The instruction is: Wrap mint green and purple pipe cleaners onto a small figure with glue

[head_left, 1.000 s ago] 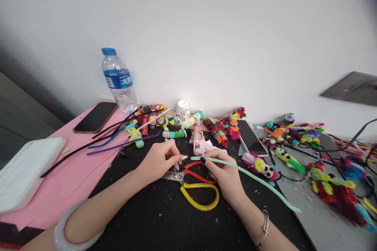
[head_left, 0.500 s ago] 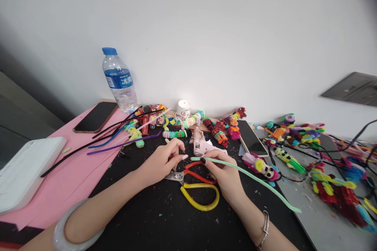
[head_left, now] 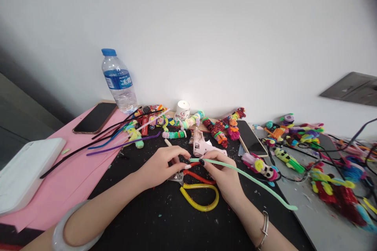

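A pale green pipe cleaner (head_left: 253, 178) is pinched near its left end by my right hand (head_left: 224, 174), thumb against fingers. Its long tail runs down to the right, past my wrist. At the short end, my left hand (head_left: 165, 164) has its thumb and fingertips closed around the tip. Beneath both hands lie scissors with one red and one yellow handle (head_left: 203, 206); my left hand partly covers their blades. A pale pink glue gun (head_left: 202, 146) rests just behind my fingers.
On the left, a phone (head_left: 94, 117) and a white box (head_left: 29, 172) lie on pink paper (head_left: 73, 184). Loose pipe cleaners (head_left: 123, 147) cross its edge. A water bottle (head_left: 119, 82) and paper cup (head_left: 182, 110) stand by the wall. Fuzzy figures (head_left: 287, 160) and cables lie right.
My left hand has moved slightly right, its fingertips closing at the end of the green pipe cleaner. My right hand keeps its pinch, almost unmoved.
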`<state>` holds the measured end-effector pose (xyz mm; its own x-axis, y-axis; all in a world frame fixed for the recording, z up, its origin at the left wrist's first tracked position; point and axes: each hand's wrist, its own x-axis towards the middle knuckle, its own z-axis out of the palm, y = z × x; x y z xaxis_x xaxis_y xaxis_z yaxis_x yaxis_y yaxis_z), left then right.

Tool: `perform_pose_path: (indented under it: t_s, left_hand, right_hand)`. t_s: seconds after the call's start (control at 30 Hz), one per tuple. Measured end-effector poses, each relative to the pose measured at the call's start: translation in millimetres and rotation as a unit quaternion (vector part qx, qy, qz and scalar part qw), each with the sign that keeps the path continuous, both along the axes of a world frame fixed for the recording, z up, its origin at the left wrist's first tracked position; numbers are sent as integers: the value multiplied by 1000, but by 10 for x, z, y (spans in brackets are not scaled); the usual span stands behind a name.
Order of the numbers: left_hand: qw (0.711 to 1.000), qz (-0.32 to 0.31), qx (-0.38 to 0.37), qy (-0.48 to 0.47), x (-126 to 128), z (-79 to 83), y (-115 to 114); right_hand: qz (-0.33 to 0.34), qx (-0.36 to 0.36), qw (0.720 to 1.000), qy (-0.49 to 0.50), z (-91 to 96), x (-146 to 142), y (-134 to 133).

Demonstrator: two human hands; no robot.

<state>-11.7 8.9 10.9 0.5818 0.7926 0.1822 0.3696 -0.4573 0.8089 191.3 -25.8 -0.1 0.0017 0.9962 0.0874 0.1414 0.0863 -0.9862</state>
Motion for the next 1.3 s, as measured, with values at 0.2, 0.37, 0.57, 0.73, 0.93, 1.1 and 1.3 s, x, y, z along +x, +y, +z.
perform_pose_path:
  t_s: [0.2,0.37,0.57,0.73,0.93,1.1,1.3]
  left_hand:
    - [997,-43,67,15,-1,-32,-10]
    - [992,-56,115,17,-25,-101,-2]
    - [981,-57,181,34,-50,-137,11]
    - [975,-70,206,42,-61,-136,23]
    - [976,-71,202,43,-61,-128,19]
    - [977,-65,200,45,-60,-119,10]
    - [977,-58,200,37,-57,-115,5]
  right_hand:
    - [41,60,996,-51,35,-11,-47]
    - [58,75,994,-60,25,-26,-57]
    - [53,55,996,-45,35,-58,-40]
    - [53,49,997,-35,53,-64,-49]
    - [42,52,996,-54,61,-58,-54]
    - [46,36,997,-45,42,-53,-57]
    - [53,27,998,-30,41,-40,-57]
